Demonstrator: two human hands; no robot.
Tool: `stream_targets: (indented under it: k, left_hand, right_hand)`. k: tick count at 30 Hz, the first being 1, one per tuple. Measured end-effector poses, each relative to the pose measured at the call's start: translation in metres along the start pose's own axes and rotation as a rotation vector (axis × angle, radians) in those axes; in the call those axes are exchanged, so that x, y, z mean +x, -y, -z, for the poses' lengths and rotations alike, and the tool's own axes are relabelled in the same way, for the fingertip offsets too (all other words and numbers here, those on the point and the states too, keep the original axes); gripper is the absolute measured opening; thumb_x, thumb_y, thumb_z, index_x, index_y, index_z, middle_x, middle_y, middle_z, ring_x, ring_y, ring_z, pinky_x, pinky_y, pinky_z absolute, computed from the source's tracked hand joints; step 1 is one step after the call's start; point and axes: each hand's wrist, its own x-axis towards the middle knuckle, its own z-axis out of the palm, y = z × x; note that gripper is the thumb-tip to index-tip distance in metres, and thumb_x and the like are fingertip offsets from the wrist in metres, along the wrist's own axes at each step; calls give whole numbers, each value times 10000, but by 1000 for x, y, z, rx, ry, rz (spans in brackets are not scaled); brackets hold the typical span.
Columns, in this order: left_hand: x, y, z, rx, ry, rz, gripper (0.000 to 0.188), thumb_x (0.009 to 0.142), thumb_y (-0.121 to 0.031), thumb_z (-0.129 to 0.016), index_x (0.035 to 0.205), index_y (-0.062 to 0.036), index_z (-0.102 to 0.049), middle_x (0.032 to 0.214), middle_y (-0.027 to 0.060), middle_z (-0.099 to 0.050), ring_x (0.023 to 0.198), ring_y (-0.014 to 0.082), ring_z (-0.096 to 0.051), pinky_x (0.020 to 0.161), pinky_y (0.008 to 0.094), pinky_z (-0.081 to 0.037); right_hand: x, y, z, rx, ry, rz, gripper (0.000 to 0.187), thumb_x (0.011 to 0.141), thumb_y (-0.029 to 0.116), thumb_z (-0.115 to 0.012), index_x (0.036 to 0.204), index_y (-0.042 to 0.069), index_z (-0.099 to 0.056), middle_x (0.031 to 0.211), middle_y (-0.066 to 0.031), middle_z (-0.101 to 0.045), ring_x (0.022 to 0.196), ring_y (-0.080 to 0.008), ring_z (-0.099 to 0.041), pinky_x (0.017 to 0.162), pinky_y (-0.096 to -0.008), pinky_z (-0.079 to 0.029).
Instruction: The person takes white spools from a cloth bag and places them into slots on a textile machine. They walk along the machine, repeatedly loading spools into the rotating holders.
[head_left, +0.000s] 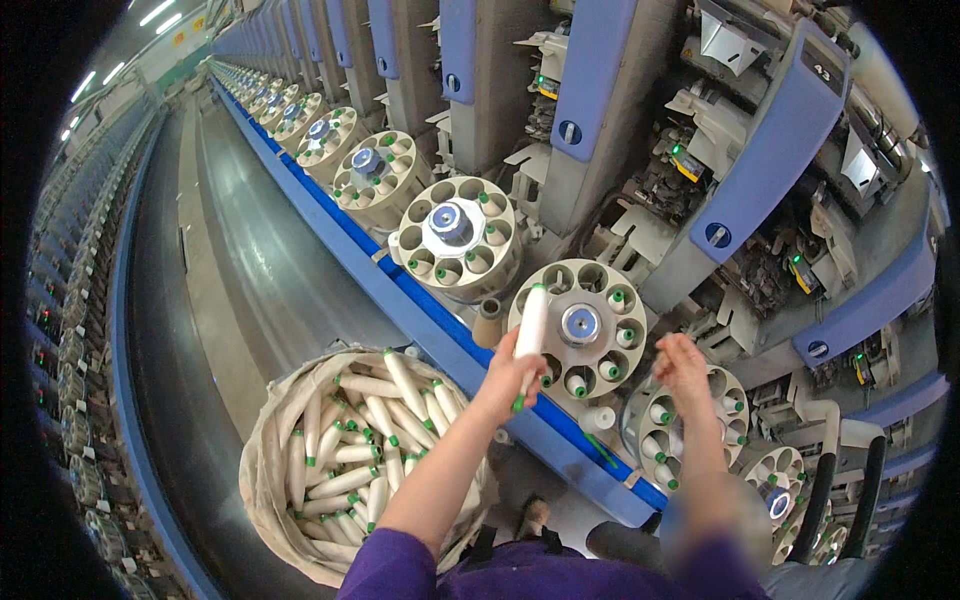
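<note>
My left hand (508,380) is wrapped round a white yarn bobbin (532,325) with green ends, held upright. The bobbin's top overlaps the left side of a round metal magazine (578,357) with a ring of pockets. Several of those pockets hold bobbins with green tips; others look vacant. To the right of this magazine my right hand (683,368) is raised, its thumb and fingertips drawn together. Any thread between them is too fine to make out. Below my left forearm stands a cloth sack (262,440) full of white bobbins (345,482).
More round magazines (458,235) line the blue rail (345,245) toward the far left. Behind them rise winding units with blue panels (592,75). A brown tube (487,325) and a white spool (599,418) are by the rail. Black-gripped handles (822,490) stand at right.
</note>
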Motion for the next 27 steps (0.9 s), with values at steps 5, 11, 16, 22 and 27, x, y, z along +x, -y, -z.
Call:
stream_targets:
  k: [5,11,16,22,27]
  left_hand:
    - [-51,1,-4,905,-85,-608,898,789,-95,-685,1489,-119,-123,971,179,-628,778,329,-646,702,393,-519]
    - [-104,-13,9,1247,-191,-468,875,786,-112,-684,1477,-117,-149,1069,150,-646,906,389,-637,751,450,-518]
    - [-126,-23,25,1419,-214,-541,845,744,-92,-698,1453,-106,-238,1050,100,-658,893,326,-647,718,434,-524]
    - [-151,-38,47,1467,-192,-536,773,739,-115,-708,1411,-119,-325,1034,110,-659,880,322,-650,710,424,-528]
    - [-172,-35,68,1238,-75,-413,690,760,-179,-731,1348,-128,-373,1020,136,-666,890,375,-645,758,447,-522]
  right_hand:
    - [6,-8,-52,86,115,98,225,973,259,-540,959,43,-598,712,12,-540,617,-80,-517,572,-230,-442]
    - [3,0,-83,-2,68,286,205,961,210,-570,983,25,-656,762,4,-583,641,-70,-520,592,-217,-435]
    - [-9,4,-100,-195,193,365,244,958,222,-570,1019,3,-659,955,-33,-656,862,-105,-591,788,-256,-480]
    - [-33,2,-131,-231,450,269,188,904,152,-634,1034,21,-670,1061,-44,-633,979,-114,-564,856,-264,-445]
    - [-52,-17,-152,-13,481,170,88,859,89,-677,904,19,-646,1055,-34,-638,946,-108,-583,861,-257,-447]
